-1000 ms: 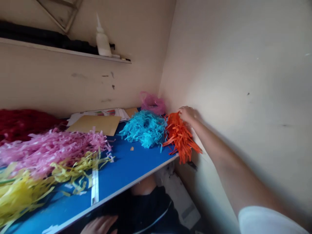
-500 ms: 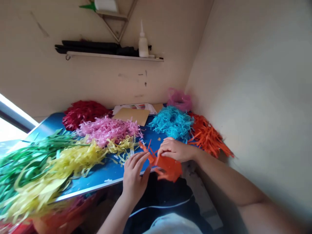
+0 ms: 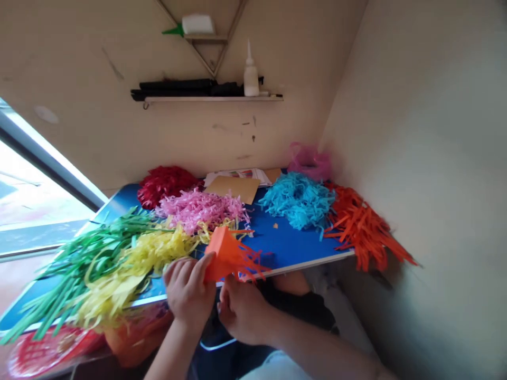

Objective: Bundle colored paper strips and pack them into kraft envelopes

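An orange fringed paper [image 3: 224, 256], cut into thin strips along its right side, is held up over the table's front edge. My left hand [image 3: 188, 290] is closed on its solid left end. The strips fan out to the right and some curl. Just below the lower edge, my right hand [image 3: 243, 309] is closed with its fingers curled in and their tips close to the paper. Whether anything is pinched in that hand is hidden. Yellow paper strips [image 3: 162, 248] lie right behind my left hand.
Shredded paper piles in green [image 3: 99, 243], pink [image 3: 204, 208], dark red [image 3: 168, 184], light blue [image 3: 299, 200] and orange [image 3: 362, 229] lie on the blue table [image 3: 293, 250]. A brown card [image 3: 235, 187] lies at the back. Below left is a red basket [image 3: 51, 345]. A glue bottle [image 3: 251, 79] stands on the shelf.
The orange fringed paper has swung round to the left, its strips now pointing right. My right hand has left its upper edge and dropped below it. The view has shifted left.
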A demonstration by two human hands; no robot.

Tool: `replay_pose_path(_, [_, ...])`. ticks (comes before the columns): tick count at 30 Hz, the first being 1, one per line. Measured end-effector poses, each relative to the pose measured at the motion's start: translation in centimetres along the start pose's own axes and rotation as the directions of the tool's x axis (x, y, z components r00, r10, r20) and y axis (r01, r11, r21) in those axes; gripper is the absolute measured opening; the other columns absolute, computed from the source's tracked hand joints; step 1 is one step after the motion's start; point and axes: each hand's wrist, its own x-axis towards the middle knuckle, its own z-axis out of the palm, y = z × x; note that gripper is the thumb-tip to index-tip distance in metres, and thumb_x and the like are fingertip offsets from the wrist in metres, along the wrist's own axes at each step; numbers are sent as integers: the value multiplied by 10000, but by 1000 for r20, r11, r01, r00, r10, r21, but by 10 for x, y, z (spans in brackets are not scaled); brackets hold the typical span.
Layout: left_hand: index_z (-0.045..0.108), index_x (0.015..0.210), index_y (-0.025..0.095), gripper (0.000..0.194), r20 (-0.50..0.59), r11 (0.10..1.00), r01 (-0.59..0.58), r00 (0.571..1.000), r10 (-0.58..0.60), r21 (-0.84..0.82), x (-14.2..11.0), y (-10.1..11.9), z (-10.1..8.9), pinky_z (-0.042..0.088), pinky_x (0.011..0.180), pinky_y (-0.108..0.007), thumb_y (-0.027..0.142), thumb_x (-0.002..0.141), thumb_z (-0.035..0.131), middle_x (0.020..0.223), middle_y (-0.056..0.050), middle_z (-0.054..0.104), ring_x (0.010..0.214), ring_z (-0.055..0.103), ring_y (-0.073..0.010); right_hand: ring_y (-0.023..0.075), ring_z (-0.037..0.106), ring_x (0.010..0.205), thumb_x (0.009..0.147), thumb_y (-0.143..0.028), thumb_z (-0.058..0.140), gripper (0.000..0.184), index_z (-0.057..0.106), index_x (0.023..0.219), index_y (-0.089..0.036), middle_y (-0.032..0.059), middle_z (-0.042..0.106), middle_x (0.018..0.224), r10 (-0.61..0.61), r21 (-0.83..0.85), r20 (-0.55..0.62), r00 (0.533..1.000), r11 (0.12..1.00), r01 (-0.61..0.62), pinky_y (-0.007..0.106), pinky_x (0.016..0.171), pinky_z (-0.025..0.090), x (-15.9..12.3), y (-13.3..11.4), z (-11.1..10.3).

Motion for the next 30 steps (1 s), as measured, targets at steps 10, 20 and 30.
replay_pose_path(10, [616, 1229, 177, 383, 188, 947, -295, 945, 268, 131, -6, 0, -8, 355, 1035, -445, 97, 874, 497, 1199, -119, 707, 1201, 588, -298, 303, 585, 1147, 759, -672, 613, 628, 617, 1194, -219, 95, 676, 1102, -66, 861, -221, 973, 455, 226, 456, 992, 450, 46, 19, 22])
replay_pose_path(20, [676, 1123, 204, 414, 465, 987, -63, 876, 125, -147, -61, 60, 101, 316, 1009, -468, 13, 833, 451, 1139, -88, 744, 1064, 690, -266, 357, 546, 1209, 770, -566, 654, 597, 551, 1223, -192, 161, 652, 1190, 518, 535, -763, 387, 842, -72, 609, 1060, 329, -45, 164, -121])
replay_pose_path(30, [689, 1073, 242, 409, 603, 972, 11, 786, 136, -234, -52, 44, 89, 298, 996, -475, 27, 800, 474, 1070, -40, 770, 1011, 704, -250, 199, 692, 960, 825, -15, 519, 289, 677, 945, -226, 23, 772, 944, -258, -283, -271, 927, 942, 179, 450, 1007, 342, -18, 160, -57])
